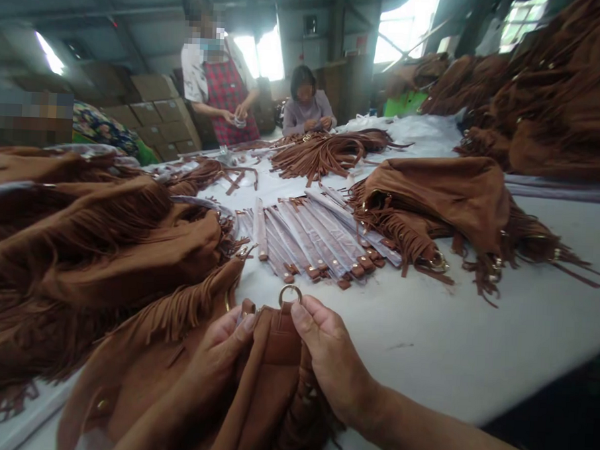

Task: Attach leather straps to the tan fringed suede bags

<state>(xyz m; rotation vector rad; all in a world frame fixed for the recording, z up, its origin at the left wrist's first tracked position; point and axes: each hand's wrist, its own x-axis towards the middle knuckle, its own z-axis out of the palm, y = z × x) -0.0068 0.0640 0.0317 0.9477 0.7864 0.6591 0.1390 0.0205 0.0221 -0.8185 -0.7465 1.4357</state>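
Note:
A brown fringed bag (278,376) lies close in front of me. My right hand (332,349) pinches the bag's top corner, thumb just below a metal ring (290,295) that stands up from a short leather tab. On the other side of that corner, my left hand (228,341) is closed, with thumb and fingers on a small brown strap end (247,307) by the bag's edge. Much of the bag is hidden under my forearms.
Several plastic-wrapped straps (304,235) lie just beyond my hands. Fringed bags are piled at the left (100,243), and another bag (445,198) sits at the right. Loose brown strips (323,153) lie farther back. Co-workers (221,82) are across the white table (424,343).

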